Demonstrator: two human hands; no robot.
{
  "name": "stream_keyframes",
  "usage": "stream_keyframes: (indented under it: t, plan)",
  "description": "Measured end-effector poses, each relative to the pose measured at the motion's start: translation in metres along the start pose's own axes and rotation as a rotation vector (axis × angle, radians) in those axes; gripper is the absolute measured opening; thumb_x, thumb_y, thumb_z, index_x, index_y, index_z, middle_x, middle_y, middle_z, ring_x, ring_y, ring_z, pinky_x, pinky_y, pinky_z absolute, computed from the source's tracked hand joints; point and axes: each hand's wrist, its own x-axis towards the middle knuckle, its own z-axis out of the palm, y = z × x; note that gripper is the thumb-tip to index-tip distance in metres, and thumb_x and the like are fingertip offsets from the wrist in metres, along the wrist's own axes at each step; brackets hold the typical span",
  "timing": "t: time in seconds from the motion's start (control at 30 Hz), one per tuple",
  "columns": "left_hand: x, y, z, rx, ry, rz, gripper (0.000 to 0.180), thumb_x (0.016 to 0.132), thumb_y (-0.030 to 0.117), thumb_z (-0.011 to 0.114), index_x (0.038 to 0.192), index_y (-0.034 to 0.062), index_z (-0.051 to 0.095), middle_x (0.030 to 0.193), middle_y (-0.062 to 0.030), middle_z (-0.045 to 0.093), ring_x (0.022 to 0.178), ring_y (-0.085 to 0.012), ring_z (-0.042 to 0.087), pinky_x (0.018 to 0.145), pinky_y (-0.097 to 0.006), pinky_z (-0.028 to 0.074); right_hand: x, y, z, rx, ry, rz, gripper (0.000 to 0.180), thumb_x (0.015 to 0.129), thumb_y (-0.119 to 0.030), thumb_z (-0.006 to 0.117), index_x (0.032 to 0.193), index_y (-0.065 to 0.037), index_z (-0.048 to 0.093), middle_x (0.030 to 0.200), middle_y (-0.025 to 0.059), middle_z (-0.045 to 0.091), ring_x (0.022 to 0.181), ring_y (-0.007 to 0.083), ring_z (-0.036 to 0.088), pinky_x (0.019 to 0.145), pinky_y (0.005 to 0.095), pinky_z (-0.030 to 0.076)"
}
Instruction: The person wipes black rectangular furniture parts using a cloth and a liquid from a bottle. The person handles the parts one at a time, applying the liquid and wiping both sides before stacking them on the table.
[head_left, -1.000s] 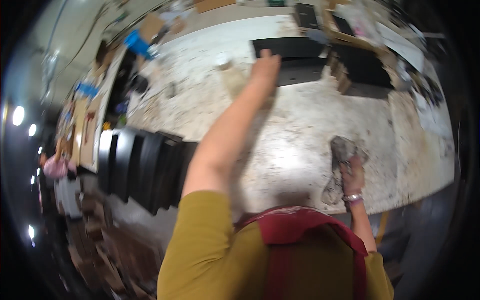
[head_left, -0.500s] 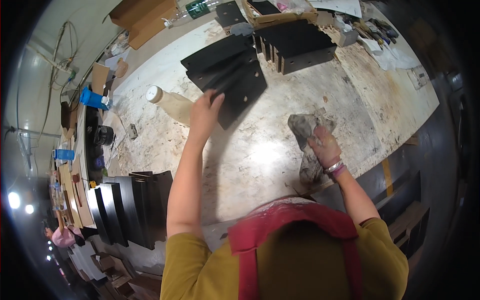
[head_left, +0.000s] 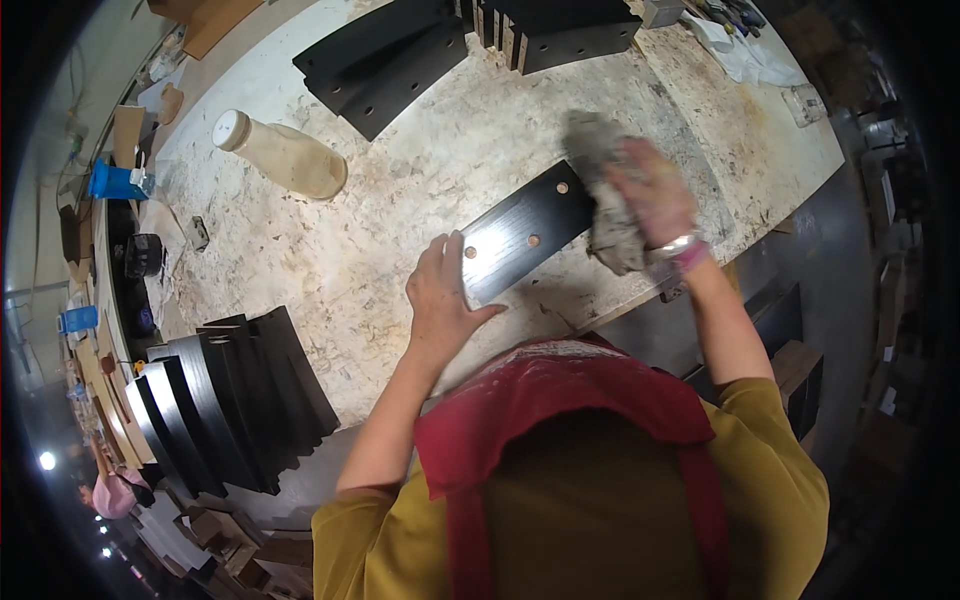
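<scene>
A black panel with several round holes lies slanted on the worn white worktable. My left hand holds its near left end, fingers along the end edge and thumb spread at the near corner. At the panel's far right end, my right hand, blurred by motion, is closed on a grey, stained rag. The rag touches or overlaps that end; which one I cannot tell. Further back lie more black panels, overlapping one another.
Left of the panel stands a cloudy plastic bottle with a white cap. Upright black panels crowd the table's lower left. Another stack of panels sits at the back. A blue container is at the left edge, and a person in pink is far left.
My left hand has brought one black panel from the back pile toward me. My right hand has lifted the rag from the table and moved it up to the panel's right end.
</scene>
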Motion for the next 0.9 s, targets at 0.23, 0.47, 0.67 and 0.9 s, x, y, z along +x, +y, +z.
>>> stream_keyframes:
  t: [0.23,0.47,0.67,0.9]
  plan:
    - [-0.005,-0.023,0.017,-0.143,0.199,0.065,0.106,0.054,0.022,0.086,0.14,0.003,0.029,0.131,-0.0202,0.045,0.122,-0.0369,0.043,0.101,-0.045,0.033,0.0,-0.079,0.095,-0.344,-0.316,-0.364,0.019,0.076,-0.008,0.057,0.092,-0.01,0.067,0.094,0.0114,0.065,0.079,0.0275,0.065,0.07,0.0399,0.053]
    - [-0.003,-0.023,0.027,-0.146,0.237,0.082,0.101,0.054,0.02,0.085,0.138,0.0006,0.033,0.13,-0.0196,0.047,0.119,-0.0371,0.046,0.097,-0.046,0.037,-0.007,-0.077,0.117,-0.591,-0.594,-0.467,0.018,0.076,-0.009,0.056,0.092,-0.008,0.066,0.087,0.017,0.066,0.079,0.0294,0.065,0.066,0.0398,0.053]
    - [-0.007,-0.023,0.023,-0.135,0.239,0.118,0.102,0.055,0.02,0.084,0.14,-0.0004,0.031,0.132,-0.0197,0.045,0.122,-0.0376,0.043,0.101,-0.045,0.034,0.042,-0.009,0.064,-0.408,-0.204,-0.287,0.021,0.075,-0.014,0.064,0.095,-0.011,0.063,0.09,0.0127,0.066,0.08,0.032,0.064,0.071,0.0388,0.052]
    - [-0.009,-0.024,0.019,-0.11,0.221,0.118,0.101,0.056,0.019,0.083,0.14,-0.0008,0.031,0.133,-0.0206,0.044,0.123,-0.0372,0.042,0.102,-0.046,0.033,0.003,-0.056,0.104,-0.295,-0.356,-0.355,0.023,0.075,-0.013,0.062,0.098,-0.011,0.065,0.089,0.013,0.066,0.084,0.0296,0.065,0.075,0.0392,0.052]
